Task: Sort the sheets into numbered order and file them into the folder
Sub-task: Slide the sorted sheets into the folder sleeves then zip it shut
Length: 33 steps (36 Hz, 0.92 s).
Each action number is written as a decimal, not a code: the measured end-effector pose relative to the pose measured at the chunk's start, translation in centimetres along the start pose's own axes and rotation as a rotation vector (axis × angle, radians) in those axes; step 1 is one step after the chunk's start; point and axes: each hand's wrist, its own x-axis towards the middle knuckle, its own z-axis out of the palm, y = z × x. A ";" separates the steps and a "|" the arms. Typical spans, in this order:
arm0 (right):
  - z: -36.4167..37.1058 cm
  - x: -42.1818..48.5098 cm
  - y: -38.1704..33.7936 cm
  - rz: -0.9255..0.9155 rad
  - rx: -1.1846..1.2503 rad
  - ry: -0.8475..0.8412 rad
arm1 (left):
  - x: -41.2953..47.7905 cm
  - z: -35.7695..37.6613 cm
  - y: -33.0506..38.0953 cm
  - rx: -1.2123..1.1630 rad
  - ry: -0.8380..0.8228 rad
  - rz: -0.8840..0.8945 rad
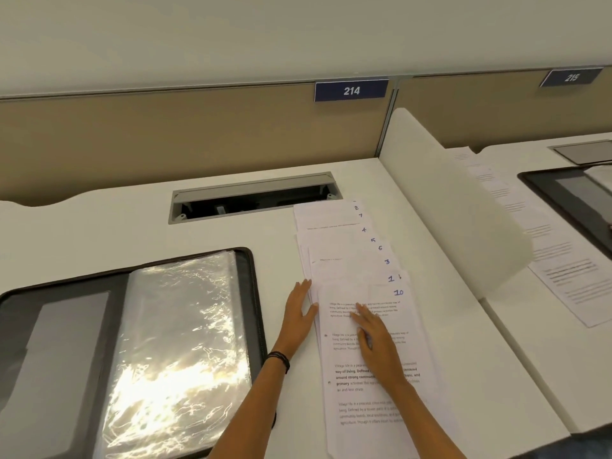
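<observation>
Desk [132,226], booth label 214 [351,91] on the far panel.

Sheets [351,270] lie fanned in a line running near to far, just right of the folder [255,293]. Handwritten corner numbers, far to near: 2, 7, 4, 5, 6, 3, 1, then 10 on the nearest, topmost sheet (one more number beside the 1 is mostly covered).

Folder lies open at left, clear sleeves [178,326] glaring under the light; the sheets do not touch it.

Left hand [298,316]: flat on the desk against the left edge of the fan, fingers straight and close together, thumb angled out to the paper. Dark band [280,359] on that wrist.

Right hand [377,346]: palm down on sheet 10, fingers extended over the printed text; they look slightly parted, though blur makes that uncertain. Neither hand pinches anything.

Open cable hatch [251,200] far centre. White divider [447,200] at right.
</observation>
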 end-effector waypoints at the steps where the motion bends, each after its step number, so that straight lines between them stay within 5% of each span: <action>1: 0.0 0.0 0.1 -0.005 -0.005 0.002 | 0.0 0.1 -0.1 0.004 0.000 -0.003; 26: 0.2 0.1 0.3 -0.014 -0.030 0.015 | -0.4 0.3 0.0 -0.028 0.030 0.029; 33: 0.4 0.1 0.6 -0.041 -0.023 0.036 | 0.9 0.9 0.4 0.118 0.083 0.088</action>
